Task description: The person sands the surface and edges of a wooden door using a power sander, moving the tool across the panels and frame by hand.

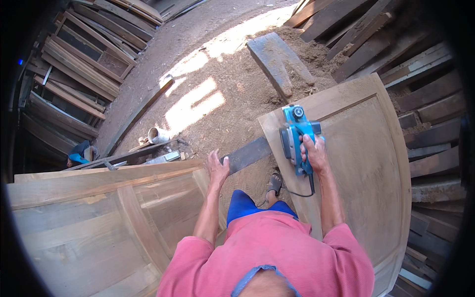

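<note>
My right hand (315, 152) is closed round the rear handle of a teal electric planer (297, 141). The planer sits over the left edge of a framed wooden door panel (356, 148) on my right, its cord hanging towards me. My left hand (217, 169) has its thumb and fingers apart, between the corner of a second wooden panel (89, 213) and the near end of a dark board (247, 154). Its thumb appears to touch that board. The board reaches across to the right panel, and its far end meets the panel's edge.
Stacked planks line the left (81, 69) and right (430, 123). Ahead, a sawdust-covered wooden trestle (277, 54) stands on the ground. A white bucket (158, 134) and a long beam (136, 116) lie left of centre. The planer's cord (297, 194) loops near my sandalled foot (273, 183).
</note>
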Demonstrator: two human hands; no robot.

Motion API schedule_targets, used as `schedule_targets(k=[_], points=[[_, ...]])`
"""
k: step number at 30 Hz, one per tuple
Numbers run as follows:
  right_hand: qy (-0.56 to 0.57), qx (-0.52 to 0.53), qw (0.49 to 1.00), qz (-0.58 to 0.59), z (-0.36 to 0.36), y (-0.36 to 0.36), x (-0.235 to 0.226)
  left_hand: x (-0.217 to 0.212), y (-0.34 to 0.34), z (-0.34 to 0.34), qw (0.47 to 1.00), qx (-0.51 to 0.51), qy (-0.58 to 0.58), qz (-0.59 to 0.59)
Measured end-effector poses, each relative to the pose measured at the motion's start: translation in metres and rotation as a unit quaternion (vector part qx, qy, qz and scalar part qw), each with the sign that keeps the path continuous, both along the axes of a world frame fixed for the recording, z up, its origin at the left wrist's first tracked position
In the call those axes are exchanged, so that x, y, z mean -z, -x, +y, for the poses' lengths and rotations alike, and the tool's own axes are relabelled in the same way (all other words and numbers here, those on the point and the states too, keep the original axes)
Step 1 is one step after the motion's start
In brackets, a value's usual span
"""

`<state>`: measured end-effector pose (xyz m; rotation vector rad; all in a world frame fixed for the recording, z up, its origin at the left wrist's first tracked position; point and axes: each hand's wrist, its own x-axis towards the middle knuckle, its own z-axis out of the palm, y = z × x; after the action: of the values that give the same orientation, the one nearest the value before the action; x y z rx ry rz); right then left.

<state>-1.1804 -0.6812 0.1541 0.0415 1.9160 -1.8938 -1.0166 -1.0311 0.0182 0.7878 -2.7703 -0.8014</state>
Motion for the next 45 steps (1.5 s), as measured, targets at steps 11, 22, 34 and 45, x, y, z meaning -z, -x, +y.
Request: schedule_targets(k=[11,22,34,45], points=[[-0.096,0.066,0.992,-0.054,0.032,-0.1,-0.006,-0.038,0.247,0.103,0.943,0.324,0.016,-0.077],[-0.102,0.229,0.961,-0.119,-0.039,-0.112,-0.018,0.024,0.301,0.088,0.882,0.376,-0.187,-0.216],[-0.072,0.348,0.922,-0.155,-0.101,-0.14,-0.002,-0.013,0.259,0.064,0.846,0.434,-0.199,-0.236],[0.002,0.416,0.896,-0.155,-0.126,-0.169,0.022,0.026,0.275,0.032,0.767,0.407,-0.376,-0.322]])
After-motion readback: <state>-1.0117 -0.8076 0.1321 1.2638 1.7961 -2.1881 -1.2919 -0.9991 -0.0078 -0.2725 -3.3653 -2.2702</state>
